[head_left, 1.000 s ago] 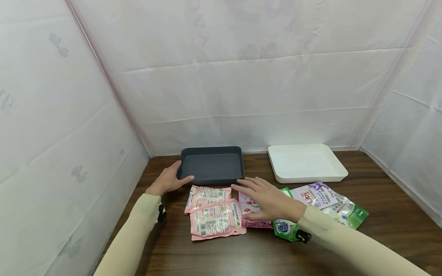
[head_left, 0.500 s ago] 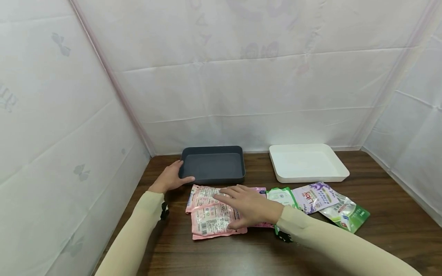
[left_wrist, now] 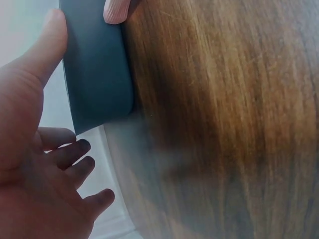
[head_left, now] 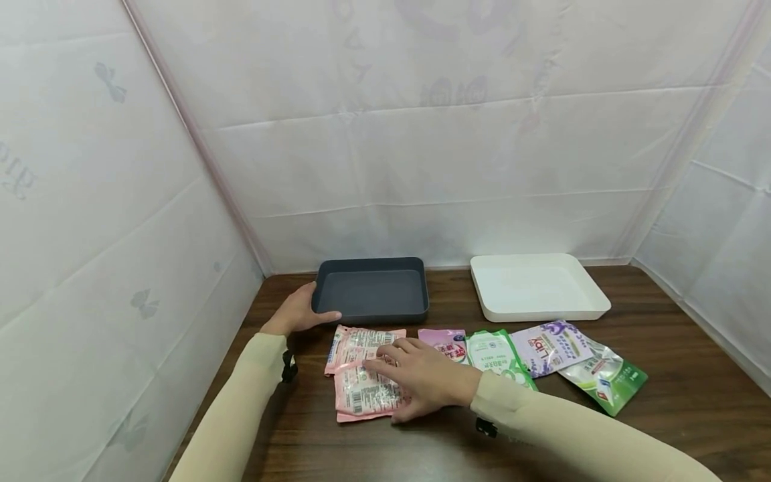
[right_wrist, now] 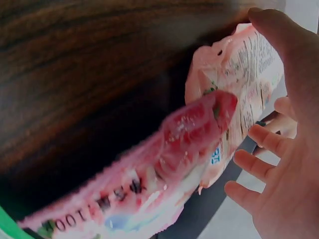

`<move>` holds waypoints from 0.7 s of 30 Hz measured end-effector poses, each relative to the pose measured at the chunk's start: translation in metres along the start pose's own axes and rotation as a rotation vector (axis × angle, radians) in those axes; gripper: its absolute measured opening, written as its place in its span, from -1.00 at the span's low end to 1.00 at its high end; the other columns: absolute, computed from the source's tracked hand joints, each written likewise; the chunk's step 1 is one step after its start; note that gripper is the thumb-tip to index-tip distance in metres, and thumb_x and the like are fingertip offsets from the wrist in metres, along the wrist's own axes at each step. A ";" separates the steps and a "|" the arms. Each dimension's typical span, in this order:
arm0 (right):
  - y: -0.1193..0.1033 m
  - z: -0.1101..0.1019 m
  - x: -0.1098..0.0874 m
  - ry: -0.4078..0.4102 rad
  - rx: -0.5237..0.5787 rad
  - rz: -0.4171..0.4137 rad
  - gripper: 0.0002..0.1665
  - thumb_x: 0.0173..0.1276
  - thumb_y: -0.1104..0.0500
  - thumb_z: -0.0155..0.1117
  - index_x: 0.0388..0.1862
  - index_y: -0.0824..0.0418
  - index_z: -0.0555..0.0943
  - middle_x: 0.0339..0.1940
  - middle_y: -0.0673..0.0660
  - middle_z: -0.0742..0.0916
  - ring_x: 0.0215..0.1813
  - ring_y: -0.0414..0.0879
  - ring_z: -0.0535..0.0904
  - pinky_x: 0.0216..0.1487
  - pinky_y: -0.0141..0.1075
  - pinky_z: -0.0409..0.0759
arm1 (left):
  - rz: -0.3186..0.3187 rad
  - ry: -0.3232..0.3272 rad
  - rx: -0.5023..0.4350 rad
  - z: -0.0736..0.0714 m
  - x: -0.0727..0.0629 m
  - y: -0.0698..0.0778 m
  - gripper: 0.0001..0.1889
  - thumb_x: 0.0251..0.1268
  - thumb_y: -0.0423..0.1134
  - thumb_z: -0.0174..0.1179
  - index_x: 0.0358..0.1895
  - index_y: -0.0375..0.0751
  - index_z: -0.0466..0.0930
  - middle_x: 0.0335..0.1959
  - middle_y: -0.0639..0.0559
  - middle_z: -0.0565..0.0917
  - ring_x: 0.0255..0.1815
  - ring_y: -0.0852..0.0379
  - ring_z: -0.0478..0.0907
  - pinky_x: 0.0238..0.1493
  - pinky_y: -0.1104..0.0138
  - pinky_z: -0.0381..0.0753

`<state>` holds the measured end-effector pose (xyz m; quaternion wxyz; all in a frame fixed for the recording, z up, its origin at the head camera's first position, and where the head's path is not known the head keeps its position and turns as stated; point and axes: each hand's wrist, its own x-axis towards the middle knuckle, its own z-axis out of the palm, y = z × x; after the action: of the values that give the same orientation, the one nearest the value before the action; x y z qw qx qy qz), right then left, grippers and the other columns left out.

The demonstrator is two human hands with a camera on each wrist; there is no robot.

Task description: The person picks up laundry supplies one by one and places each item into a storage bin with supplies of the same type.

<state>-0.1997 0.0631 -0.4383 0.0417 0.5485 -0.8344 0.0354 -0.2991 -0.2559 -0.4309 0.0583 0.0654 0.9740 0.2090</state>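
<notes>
My left hand (head_left: pixel 298 313) is at the left front corner of a dark grey tray (head_left: pixel 369 294). Its thumb lies by the front wall, and its fingers are spread along the left side. Two pink printed packets lie in front of that tray; the nearer packet (head_left: pixel 364 396) overlaps the farther packet (head_left: pixel 355 343). Over the nearer one's right side is my right hand (head_left: pixel 427 375), fingers apart and thumb by its front right corner. The right wrist view shows these fingers loosely extended above the packet (right_wrist: pixel 249 89). A pink-purple pouch (head_left: pixel 442 340) sits partly hidden behind the right hand.
Right of the hand, a green-and-white pouch (head_left: pixel 490 351), a lilac Liby pouch (head_left: pixel 549 348) and a green-and-silver pouch (head_left: pixel 620 383) lie in a row, partly overlapping. A white tray (head_left: pixel 542 288) stands at the back right. White curtain walls (head_left: pixel 385 167) enclose the wooden table (head_left: pixel 421 448).
My right hand has moved left, from over the pink-purple and green pouches to the nearer pink packet, and lower. The left hand stays at the grey tray's corner.
</notes>
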 end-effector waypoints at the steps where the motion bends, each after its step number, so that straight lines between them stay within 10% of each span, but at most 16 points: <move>1: 0.000 0.001 0.000 0.003 -0.002 0.001 0.16 0.18 -0.44 0.41 0.65 -0.05 0.22 0.36 0.05 0.50 0.32 -0.02 0.42 0.42 -0.02 0.38 | -0.004 -0.005 -0.006 0.000 0.000 -0.001 0.19 0.27 0.29 0.35 0.59 -0.55 -0.07 0.58 -0.50 0.08 0.56 -0.43 0.11 0.48 -0.21 0.20; 21: -0.002 0.009 0.003 0.002 -0.033 0.037 0.10 0.22 -0.42 0.39 0.64 -0.08 0.24 0.29 0.05 0.53 0.20 -0.05 0.44 0.31 -0.09 0.47 | -0.053 -0.007 -0.083 0.010 -0.001 -0.008 0.26 0.21 0.40 0.32 0.66 -0.38 -0.16 0.58 -0.48 0.10 0.53 -0.45 0.16 0.43 -0.23 0.27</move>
<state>-0.1991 0.0590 -0.4474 0.0509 0.5323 -0.8447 0.0231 -0.2974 -0.2591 -0.4429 0.0699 0.0380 0.9656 0.2476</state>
